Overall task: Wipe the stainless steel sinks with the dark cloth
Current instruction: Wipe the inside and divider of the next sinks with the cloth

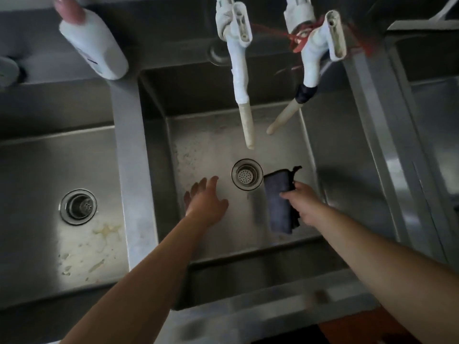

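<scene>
While gripping the dark cloth (279,203) in the right hand (301,204) beside the drain (247,174) of the middle sink (213,150), left hand (206,199) spread flat, fingers straight. Specks remaining there; left sink (49,170) stained, seemingly unwiped; roughly 1 of 3 underway.
</scene>
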